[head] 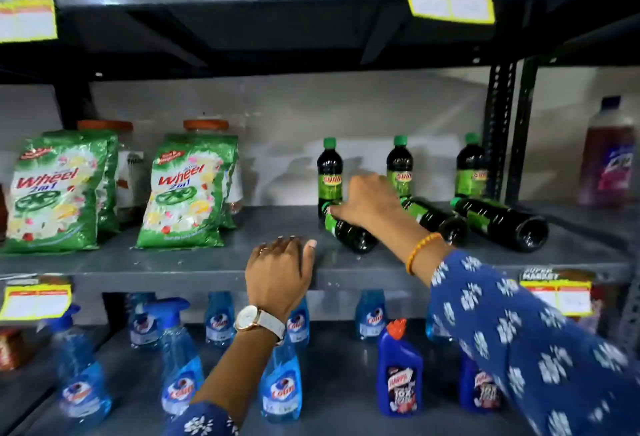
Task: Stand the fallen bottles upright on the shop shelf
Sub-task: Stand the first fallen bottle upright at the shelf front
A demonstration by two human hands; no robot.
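Three dark bottles with green caps and green labels lie on their sides on the grey middle shelf (194,262): a left one (349,233), a middle one (438,219) and a right one (502,219). Behind them three of the same kind stand upright: one at the left (329,168), one in the middle (400,165), one at the right (470,167). My right hand (369,201) is wrapped around the neck end of the left fallen bottle. My left hand (278,271) rests flat on the shelf's front edge, holding nothing.
Two green Wheel detergent packs (57,193) (188,193) stand at the shelf's left, jars behind them. A reddish bottle (611,161) stands beyond the upright post (498,134). Blue spray bottles (280,380) and dark blue cleaner bottles (398,369) fill the lower shelf.
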